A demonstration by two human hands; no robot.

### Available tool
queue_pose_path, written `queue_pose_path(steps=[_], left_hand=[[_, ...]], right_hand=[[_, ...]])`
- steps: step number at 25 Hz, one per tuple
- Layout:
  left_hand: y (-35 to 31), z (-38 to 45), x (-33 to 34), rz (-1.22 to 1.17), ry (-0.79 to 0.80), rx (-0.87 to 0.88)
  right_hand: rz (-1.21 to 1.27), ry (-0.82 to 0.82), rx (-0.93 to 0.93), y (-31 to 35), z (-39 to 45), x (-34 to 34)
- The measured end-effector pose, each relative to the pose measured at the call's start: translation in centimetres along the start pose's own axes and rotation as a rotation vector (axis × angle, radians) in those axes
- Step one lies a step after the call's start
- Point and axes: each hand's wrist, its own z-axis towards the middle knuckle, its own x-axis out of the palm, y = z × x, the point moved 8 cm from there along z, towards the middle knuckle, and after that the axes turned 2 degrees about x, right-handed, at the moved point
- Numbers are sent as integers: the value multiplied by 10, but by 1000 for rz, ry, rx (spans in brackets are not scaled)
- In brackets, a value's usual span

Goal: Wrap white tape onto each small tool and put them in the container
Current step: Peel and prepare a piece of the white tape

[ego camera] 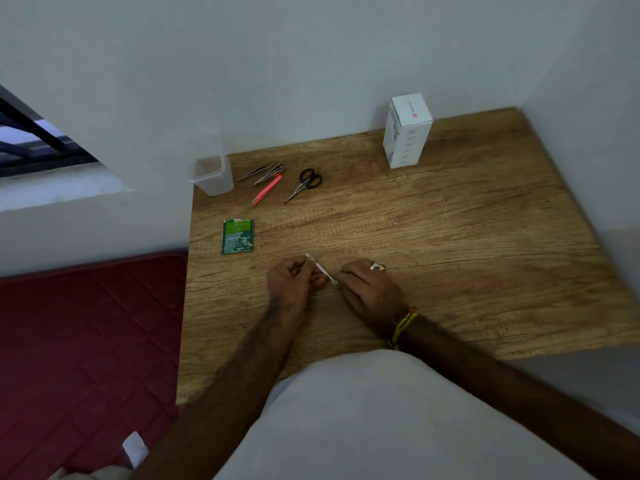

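A slim white-wrapped small tool [321, 269] is held above the wooden table [450, 237], near its front edge, between both hands. The left hand [294, 284] is curled, w/ fingers closed around the tool's upper-left part; one end sticks out past the fingertips. The right hand [369, 289] is also curled, knuckles up, its fingertips pinched at the tool's lower-right end (whether tape or the tool itself is gripped there can't be told). A ring is worn on the right hand, and yellow-and-orange thread bands [403, 327] are seen at the right wrist.

At the table's far-left corner a clear plastic rectangular container [212, 176] stands upright against the wall. Just beside it, to the right, two silver metal tweezers [263, 171] are laid side by side, w/ a pink tweezer [266, 190] lying just below them. Small black-handled scissors [304, 184] are placed near these, further right, blades pointing toward the front-left. A green printed sachet [237, 236], torn at the top, lies flat near the left edge, between the container and the left hand. A tall white cardboard box [408, 131] stands upright at the back, well apart from the rest.

A dark red quilted mat [86, 341] is seen on the floor left of the table.
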Motion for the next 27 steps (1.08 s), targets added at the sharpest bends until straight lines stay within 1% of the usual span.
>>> queue_pose_path(steps=[2,4,6,7,10,11,12,14,17,19,22,27], left_hand=[[0,-1,1,10,6,0],[-1,-1,1,16,13,-4],[-1,-2,0,1,22,-12],[-2,-2,0,-17,34,-14],[-3,-2,1,-87,84,-32],[-2,-3,3,-93,104,-44],[0,-5,4,-74,129,-48],[3,-9,8,37,181,-16],[0,-14,16,279,238,105],[-4,-15,20,350,253,155],[-3,-18,20,233,294,129],[11,-24,20,44,334,-5]], right_hand=[[-23,11,-12,2,3,1],[-76,56,-58,6,2,7],[-68,63,-24,2,-1,6],[-23,36,51,-4,-3,2],[149,-118,363,-33,-7,-12],[180,-147,425,-39,-6,-13],[210,-156,459,-42,-4,-11],[263,-160,495,-42,1,-6],[294,-220,548,-47,2,-8],[303,-239,560,-50,2,-8],[320,-237,568,-51,1,-6],[368,-321,686,-55,2,-7]])
